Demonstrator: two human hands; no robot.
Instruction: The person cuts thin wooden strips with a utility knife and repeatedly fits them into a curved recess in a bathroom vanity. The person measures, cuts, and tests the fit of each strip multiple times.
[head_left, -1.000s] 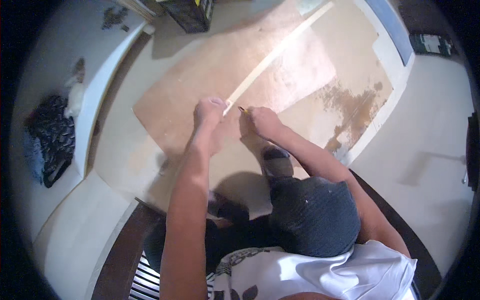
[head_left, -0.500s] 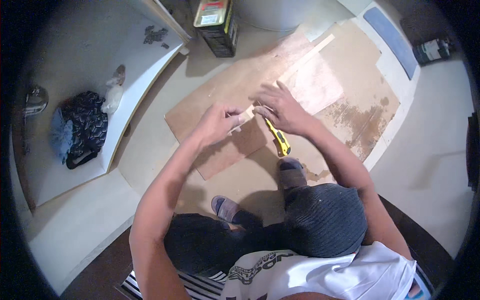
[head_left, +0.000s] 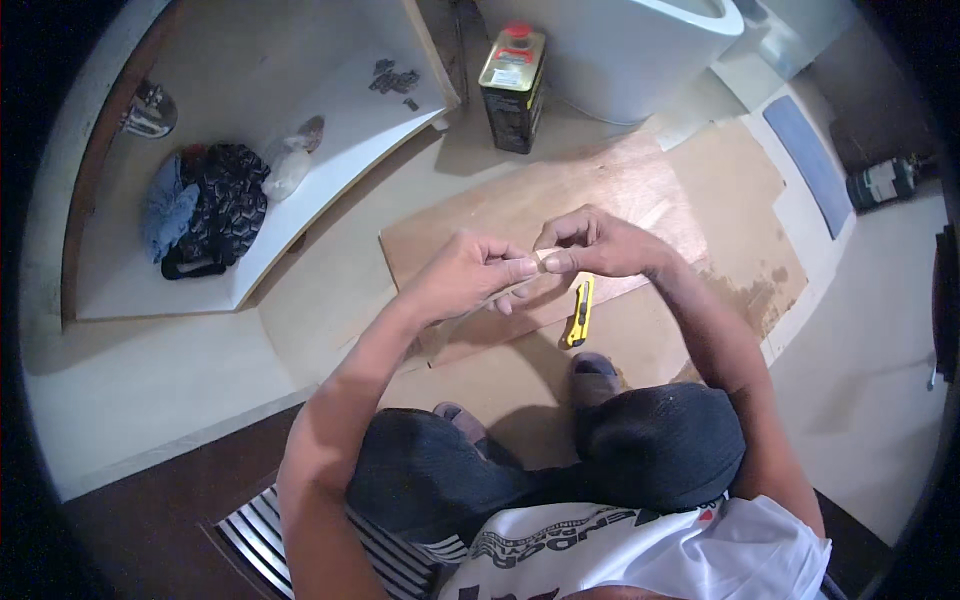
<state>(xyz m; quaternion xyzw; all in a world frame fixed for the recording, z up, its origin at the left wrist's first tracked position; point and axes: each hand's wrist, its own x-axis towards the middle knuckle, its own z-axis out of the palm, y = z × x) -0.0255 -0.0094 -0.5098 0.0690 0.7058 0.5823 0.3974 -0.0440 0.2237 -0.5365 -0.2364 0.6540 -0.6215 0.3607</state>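
Observation:
My left hand [head_left: 475,275] is closed on a thin pale strip [head_left: 543,258], apparently wood or veneer, with the thumb pressed on top. My right hand [head_left: 605,245] pinches the strip's near end between thumb and fingers, its fingertips almost meeting the left thumb. Most of the strip's length is hidden by the hands. Just below the right hand lies a yellow utility knife [head_left: 580,312] with black parts, touched by neither hand. Beneath both hands is a reddish-brown thin wood sheet [head_left: 440,225] on the floor.
A metal can with a red cap [head_left: 513,95] stands by a white rounded fixture [head_left: 625,60]. At left, a white-lined cabinet panel [head_left: 330,165] holds a dark patterned cloth [head_left: 230,205]. A blue strip [head_left: 808,165] and dark bottle [head_left: 882,183] lie at far right.
My view has shifted, moving the scene rightward and mostly down. The hands have come together on the strip. Its long far stretch no longer shows, and the knife is now apart from my right hand.

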